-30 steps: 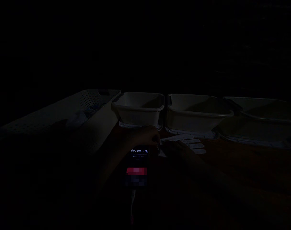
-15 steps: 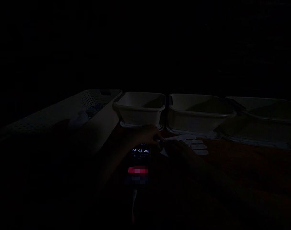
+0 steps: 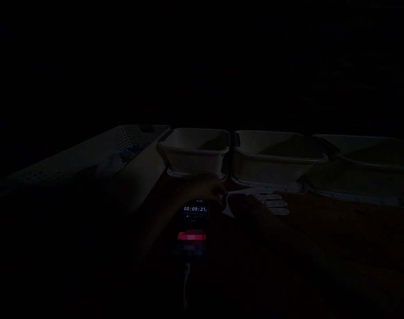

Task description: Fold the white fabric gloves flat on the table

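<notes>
A white glove point(image 3: 275, 204) lies on the dark tabletop, its fingers pointing right. At its cuff end, my left hand point(image 3: 210, 187) has thumb and fingers pinched together on the glove's edge. Over the middle of the glove rests my right hand point(image 3: 246, 206), covering part of it. That hand is so dark that the pose of its fingers cannot be made out. Just below my left hand, a phone point(image 3: 191, 221) shows a running timer.
A long pale basket point(image 3: 148, 175) with perforated sides stands at left, holding a whitish bundle and bluish things. Three pale tubs point(image 3: 195, 161) stand in a row behind the glove. A white cable point(image 3: 186, 279) runs from the phone toward me. The surroundings are nearly black.
The glove's cuff edge by my left hand stands a little more apart from my right hand. Both hands stay almost in place. The phone's timer has advanced by one second.
</notes>
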A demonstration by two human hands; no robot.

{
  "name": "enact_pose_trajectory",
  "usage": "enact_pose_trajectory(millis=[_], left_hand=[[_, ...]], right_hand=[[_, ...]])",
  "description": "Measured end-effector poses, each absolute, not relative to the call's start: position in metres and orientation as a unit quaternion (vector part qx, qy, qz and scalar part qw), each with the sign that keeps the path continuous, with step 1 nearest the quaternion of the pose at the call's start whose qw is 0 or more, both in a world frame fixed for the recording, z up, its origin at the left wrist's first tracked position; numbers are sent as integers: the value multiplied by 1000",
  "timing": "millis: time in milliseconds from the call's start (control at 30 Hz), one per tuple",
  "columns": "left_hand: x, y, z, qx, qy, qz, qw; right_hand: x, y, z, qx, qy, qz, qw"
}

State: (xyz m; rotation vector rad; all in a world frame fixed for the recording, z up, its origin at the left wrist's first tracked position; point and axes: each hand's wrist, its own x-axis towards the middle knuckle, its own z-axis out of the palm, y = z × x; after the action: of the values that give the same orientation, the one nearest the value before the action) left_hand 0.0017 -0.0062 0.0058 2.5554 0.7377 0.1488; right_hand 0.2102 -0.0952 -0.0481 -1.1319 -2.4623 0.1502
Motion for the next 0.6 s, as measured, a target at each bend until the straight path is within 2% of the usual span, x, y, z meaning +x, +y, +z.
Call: enact_pose_trajectory(millis=[267,600], left_hand=[[2,-1,-2,930,265,51,250],[8,-6,0,908,290,84,291]], right_hand=[[210,-96,-47,-394,-903,-18,173],[210,-92,-49,-390,-910,-40,137]])
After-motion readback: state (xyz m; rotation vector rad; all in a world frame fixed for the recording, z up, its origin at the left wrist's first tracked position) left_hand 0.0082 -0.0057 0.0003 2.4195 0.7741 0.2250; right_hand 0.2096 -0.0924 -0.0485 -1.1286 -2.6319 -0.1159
